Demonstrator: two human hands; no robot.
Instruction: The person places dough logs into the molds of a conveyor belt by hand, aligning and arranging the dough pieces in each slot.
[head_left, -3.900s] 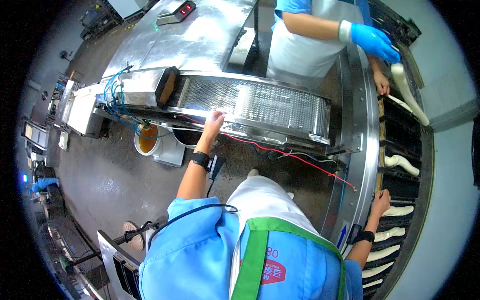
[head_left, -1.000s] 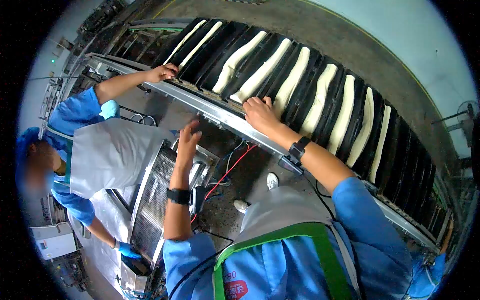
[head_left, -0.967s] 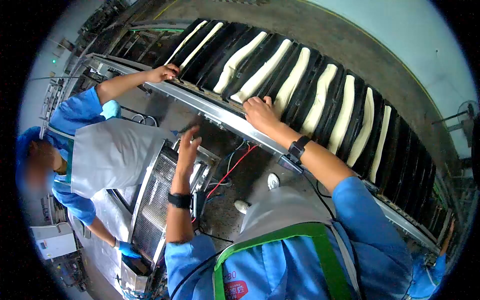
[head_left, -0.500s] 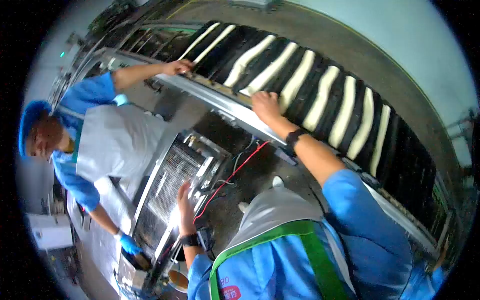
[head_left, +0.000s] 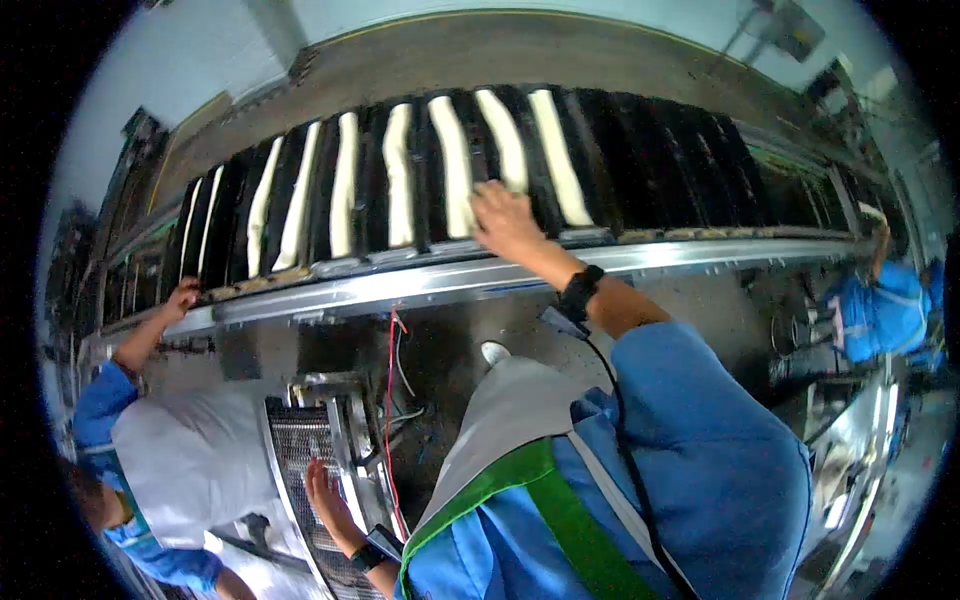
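Note:
Long pale strips of what looks like dough (head_left: 398, 175) lie apart in the black troughs (head_left: 625, 165) of a conveyor. My right hand (head_left: 508, 222) reaches over the near metal rail, its fingers loosely apart and slightly bent at the near end of one dough strip (head_left: 505, 140). That strip's lower end is hidden behind the hand; whether the fingertips touch it, I cannot tell. My left hand (head_left: 330, 500) is held low with its fingers stretched out, holding nothing, beside a mesh belt (head_left: 305, 440).
A co-worker in a grey apron (head_left: 195, 460) stands at my left, one hand (head_left: 182, 298) at the conveyor's near edge. The metal rail (head_left: 400, 285) runs along the front. A red cable (head_left: 390, 420) hangs beside the mesh belt. Another person (head_left: 880, 315) works far right.
My view has swung to the right, with more of the conveyor's right side showing. My right hand has shifted along the strips to the right. My left hand stays low and open.

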